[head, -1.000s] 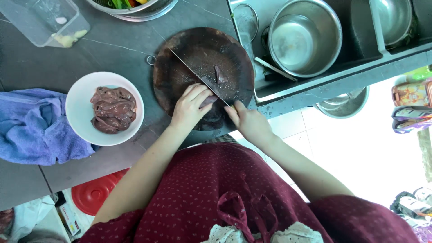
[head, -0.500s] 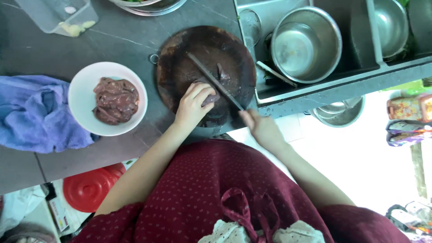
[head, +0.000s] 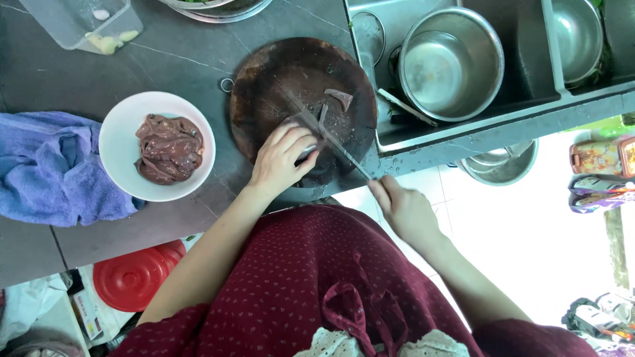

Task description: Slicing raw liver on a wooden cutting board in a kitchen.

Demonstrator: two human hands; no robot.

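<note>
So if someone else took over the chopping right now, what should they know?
Left hand presses down on the meat on the round wooden chopping board. Right hand grips the knife, its blade slanting across the meat. One cut slice lies apart on the board. More raw meat waits uncut in the white bowl beside the board.

A dark grey stone desk point(head: 165, 59) fills the upper left of the view, its surface veined with thin pale lines. To its right, a steel sink point(head: 522, 99) is sunk in the same level. Below the desk's edge lies a pale tiled floor point(head: 529, 231), washed bright by strong daylight. Under the desk, a red round lid point(head: 132, 277) rests in shadow.
</note>
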